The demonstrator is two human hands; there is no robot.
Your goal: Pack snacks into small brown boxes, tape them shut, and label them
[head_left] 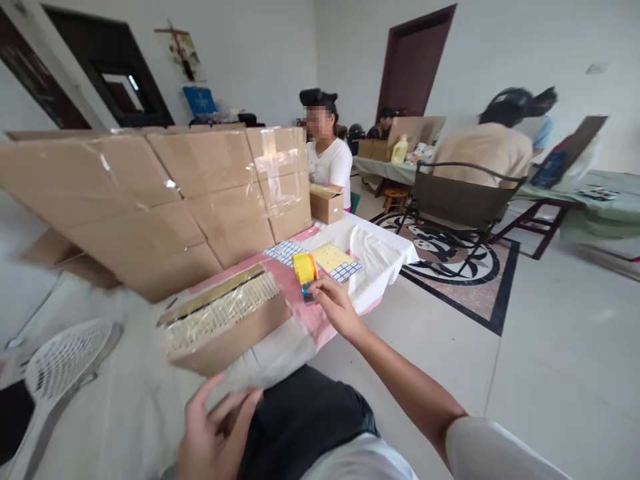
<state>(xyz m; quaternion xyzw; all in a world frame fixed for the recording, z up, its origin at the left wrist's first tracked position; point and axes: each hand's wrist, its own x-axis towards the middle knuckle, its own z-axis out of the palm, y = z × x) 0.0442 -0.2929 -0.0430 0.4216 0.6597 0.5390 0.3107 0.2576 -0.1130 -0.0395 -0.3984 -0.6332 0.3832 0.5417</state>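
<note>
My right hand (334,305) reaches out over the table and pinches the blue handle of a yellow tape dispenser (305,269) that stands on the pink table cover. My left hand (213,433) is low near my lap, fingers spread, touching the near edge of the white cloth below an open cardboard box (225,320) packed with rows of pale items. Beyond the dispenser lie a yellow sheet (331,257) and sheets of small blue-and-white squares (285,252).
Sealed cardboard boxes (165,200) are stacked along the table's far side. A person in a white shirt (330,163) sits at the table's end beside a small open box (326,203). More people sit at a green-covered table (575,200) on the right. A white fan guard (60,363) lies at the left.
</note>
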